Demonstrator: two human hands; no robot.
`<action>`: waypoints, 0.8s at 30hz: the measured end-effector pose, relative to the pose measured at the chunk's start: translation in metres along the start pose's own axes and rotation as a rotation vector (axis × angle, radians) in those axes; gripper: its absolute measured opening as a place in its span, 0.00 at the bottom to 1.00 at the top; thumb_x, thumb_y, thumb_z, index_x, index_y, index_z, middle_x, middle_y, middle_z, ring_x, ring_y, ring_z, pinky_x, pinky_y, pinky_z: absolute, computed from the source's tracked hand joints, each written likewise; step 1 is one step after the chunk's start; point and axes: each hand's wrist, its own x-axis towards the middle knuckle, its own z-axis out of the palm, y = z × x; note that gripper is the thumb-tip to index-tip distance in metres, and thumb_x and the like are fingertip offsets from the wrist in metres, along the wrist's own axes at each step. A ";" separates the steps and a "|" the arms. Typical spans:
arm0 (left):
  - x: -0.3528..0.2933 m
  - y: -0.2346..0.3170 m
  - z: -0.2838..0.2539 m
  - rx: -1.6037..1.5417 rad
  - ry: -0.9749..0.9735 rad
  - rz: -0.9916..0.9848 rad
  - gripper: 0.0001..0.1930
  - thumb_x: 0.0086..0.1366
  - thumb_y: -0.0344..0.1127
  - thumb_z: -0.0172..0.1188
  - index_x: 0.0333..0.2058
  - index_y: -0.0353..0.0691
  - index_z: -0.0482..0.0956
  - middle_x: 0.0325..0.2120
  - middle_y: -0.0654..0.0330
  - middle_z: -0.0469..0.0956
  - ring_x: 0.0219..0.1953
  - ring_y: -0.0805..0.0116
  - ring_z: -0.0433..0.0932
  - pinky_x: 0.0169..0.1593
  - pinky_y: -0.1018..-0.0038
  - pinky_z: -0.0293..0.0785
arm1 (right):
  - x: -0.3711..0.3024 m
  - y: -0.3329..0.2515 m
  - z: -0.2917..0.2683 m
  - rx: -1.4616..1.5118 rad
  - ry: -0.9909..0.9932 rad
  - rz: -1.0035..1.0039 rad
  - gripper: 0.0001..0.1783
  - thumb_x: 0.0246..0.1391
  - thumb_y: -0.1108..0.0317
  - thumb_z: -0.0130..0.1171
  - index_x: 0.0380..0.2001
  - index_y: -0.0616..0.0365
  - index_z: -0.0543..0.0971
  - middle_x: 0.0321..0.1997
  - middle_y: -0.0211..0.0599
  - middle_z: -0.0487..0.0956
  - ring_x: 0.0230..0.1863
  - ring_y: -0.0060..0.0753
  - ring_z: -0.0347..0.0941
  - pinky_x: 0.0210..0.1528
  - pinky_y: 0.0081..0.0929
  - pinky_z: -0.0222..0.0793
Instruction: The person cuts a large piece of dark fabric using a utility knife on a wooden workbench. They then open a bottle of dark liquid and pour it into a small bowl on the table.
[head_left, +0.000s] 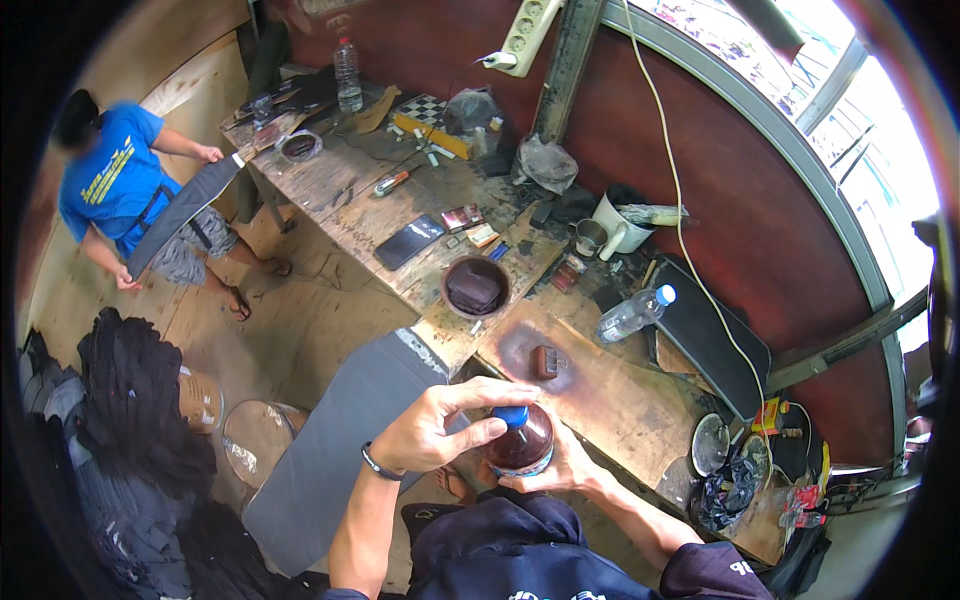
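Note:
A bottle (527,443) of dark brown liquid stands upright between my hands, close in front of my body. My right hand (568,458) wraps round its body from the right. Fingers and thumb of my left hand (445,425) close about the blue cap (511,416), which sits on the bottle's neck. Just beyond my hands, a small reddish-brown block (545,362) rests on a dark-stained board (610,410). A brown bowl (447,290) with a dark lump in it stands on the workbench farther off.
Left of my hands lies a long grey sheet (330,440). A phone (410,242), a clear bottle (635,314) and a white pitcher (618,225) stand or lie on the workbench (340,215). At the far left a person (125,185) holds a dark strip. Dark cloth (140,400) is heaped nearby.

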 end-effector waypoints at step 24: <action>0.098 0.007 0.027 0.295 -0.028 0.044 0.19 0.69 0.34 0.69 0.56 0.34 0.85 0.55 0.52 0.85 0.65 0.46 0.77 0.70 0.52 0.68 | 0.025 0.022 -0.066 0.122 0.130 -0.156 0.64 0.34 0.59 0.89 0.72 0.60 0.62 0.70 0.50 0.72 0.71 0.46 0.71 0.73 0.43 0.68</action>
